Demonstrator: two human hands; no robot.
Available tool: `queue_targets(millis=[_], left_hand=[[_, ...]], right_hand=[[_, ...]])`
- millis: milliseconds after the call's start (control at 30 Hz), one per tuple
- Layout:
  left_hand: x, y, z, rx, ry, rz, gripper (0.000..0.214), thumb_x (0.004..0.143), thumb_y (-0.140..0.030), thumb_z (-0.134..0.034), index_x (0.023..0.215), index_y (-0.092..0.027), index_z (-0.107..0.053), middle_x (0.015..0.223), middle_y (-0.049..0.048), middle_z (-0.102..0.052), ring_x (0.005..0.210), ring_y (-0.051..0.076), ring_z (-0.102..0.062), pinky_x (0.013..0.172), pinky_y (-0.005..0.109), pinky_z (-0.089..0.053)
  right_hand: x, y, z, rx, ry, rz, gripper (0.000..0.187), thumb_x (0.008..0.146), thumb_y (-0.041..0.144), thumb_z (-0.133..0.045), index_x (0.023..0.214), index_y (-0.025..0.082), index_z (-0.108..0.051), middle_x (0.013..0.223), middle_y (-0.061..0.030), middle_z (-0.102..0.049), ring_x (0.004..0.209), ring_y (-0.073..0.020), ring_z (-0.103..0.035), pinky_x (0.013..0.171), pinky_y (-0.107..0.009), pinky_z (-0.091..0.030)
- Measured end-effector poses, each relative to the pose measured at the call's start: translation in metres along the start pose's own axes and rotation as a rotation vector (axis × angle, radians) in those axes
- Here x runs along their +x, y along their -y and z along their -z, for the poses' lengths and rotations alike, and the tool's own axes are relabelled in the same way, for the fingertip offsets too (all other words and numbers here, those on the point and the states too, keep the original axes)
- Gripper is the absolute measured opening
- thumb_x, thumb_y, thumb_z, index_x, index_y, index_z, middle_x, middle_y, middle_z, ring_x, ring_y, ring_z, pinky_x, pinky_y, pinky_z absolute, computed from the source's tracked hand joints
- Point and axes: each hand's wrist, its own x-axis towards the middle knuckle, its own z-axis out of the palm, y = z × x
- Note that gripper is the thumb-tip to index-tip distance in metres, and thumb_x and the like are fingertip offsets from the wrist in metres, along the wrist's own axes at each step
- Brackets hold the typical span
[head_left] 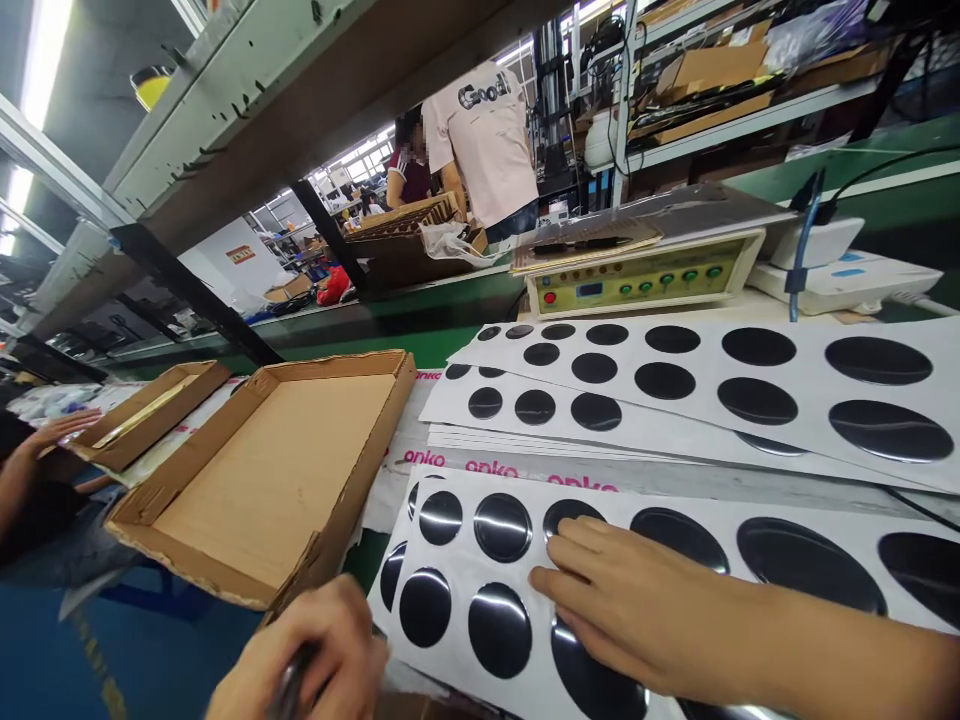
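Right of the box (pixel 281 475), the right hand (pixel 622 595) rests outstretched on the sticker sheet (pixel 502 528), seemingly steadying it, while the left hand (pixel 307 650) (blurred) curls around a dark object (pixel 291 685) before the box.

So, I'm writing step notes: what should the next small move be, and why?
Perhaps lift the edge of a nearby disc with the right hand: its fingers seem to rest on the sheet, close to disc edges, while the left hand, blurred, appears to hold something dark and so looks less free.
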Motion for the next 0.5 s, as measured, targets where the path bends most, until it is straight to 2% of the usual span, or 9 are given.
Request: queue_targets(millis=[67,100,133,233,300,333,400,500], left_hand=[[0.03,-0.008,-0.016,0.186,0.031,-0.023,0.012,0.094,-0.03,-0.055,0.101,-0.025,-0.064,0.054,-0.0049,-0.042,0.043,0.008,-0.043,0.042,0.017,-0.041],[0.044,-0.01,-0.028,0.244,0.11,-0.097,0.021,0.096,-0.027,-0.053,0.116,-0.026,-0.059,0.063,-0.0036,-0.048,0.051,0.009,-0.048,0.051,0.019,-0.045],[0.058,-0.009,-0.04,0.286,0.183,-0.178,0.025,0.098,-0.025,-0.047,0.121,-0.026,-0.057,0.072,-0.0006,-0.051,0.061,0.011,-0.054,0.058,0.021,-0.046],[0.091,0.002,-0.066,0.432,0.397,-0.256,0.032,0.097,-0.016,-0.042,0.122,-0.028,-0.057,0.104,0.0054,-0.053,0.067,0.011,-0.055,0.061,0.023,-0.044],[0.107,0.011,-0.073,0.472,0.5,-0.267,0.033,0.094,-0.01,-0.045,0.12,-0.027,-0.057,0.121,0.0059,-0.051,0.071,0.011,-0.057,0.066,0.024,-0.045],[0.114,0.014,-0.073,0.469,0.544,-0.278,0.033,0.093,-0.007,-0.045,0.117,-0.026,-0.058,0.121,0.0047,-0.052,0.074,0.011,-0.058,0.068,0.024,-0.045],[0.127,0.013,-0.071,0.442,0.626,-0.306,0.03,0.089,-0.001,-0.045,0.106,-0.022,-0.059,0.105,0.0005,-0.059,0.078,0.012,-0.059,0.069,0.021,-0.044],[0.142,0.004,-0.066,0.412,0.761,-0.354,0.028,0.082,0.006,-0.046,0.09,-0.019,-0.057,0.087,-0.0036,-0.06,0.076,0.011,-0.059,0.066,0.017,-0.042]], right_hand=[[0.0,0.001,0.01,0.102,0.044,-0.011,0.012,0.092,0.012,-0.05,0.101,0.016,-0.058,0.089,-0.0043,-0.051,0.083,-0.0203,-0.046,0.071,-0.032,-0.04],[0.0,0.0,0.015,0.14,0.051,-0.02,0.012,0.094,0.012,-0.048,0.1,0.016,-0.058,0.089,-0.0044,-0.051,0.084,-0.0197,-0.047,0.072,-0.032,-0.041],[-0.002,0.0,0.018,0.153,0.039,-0.03,0.014,0.094,0.012,-0.046,0.1,0.015,-0.059,0.09,-0.0047,-0.051,0.084,-0.0194,-0.047,0.074,-0.032,-0.041],[-0.007,-0.005,0.019,0.091,-0.047,-0.063,0.019,0.093,0.01,-0.045,0.103,0.015,-0.06,0.098,-0.0071,-0.051,0.091,-0.0218,-0.047,0.085,-0.038,-0.04],[-0.01,-0.008,0.013,0.08,-0.087,-0.092,0.021,0.091,0.01,-0.047,0.107,0.016,-0.059,0.105,-0.008,-0.051,0.1,-0.0238,-0.045,0.092,-0.042,-0.037],[-0.011,-0.009,0.01,0.082,-0.096,-0.107,0.021,0.091,0.011,-0.048,0.108,0.017,-0.059,0.108,-0.008,-0.051,0.103,-0.0242,-0.045,0.095,-0.043,-0.036],[-0.011,-0.009,0.005,0.081,-0.092,-0.129,0.02,0.091,0.013,-0.05,0.108,0.018,-0.059,0.109,-0.0076,-0.05,0.104,-0.0245,-0.044,0.098,-0.046,-0.035],[-0.009,-0.007,0.003,0.082,-0.072,-0.155,0.021,0.09,0.016,-0.054,0.111,0.019,-0.057,0.11,-0.007,-0.05,0.103,-0.0246,-0.044,0.098,-0.048,-0.036]])
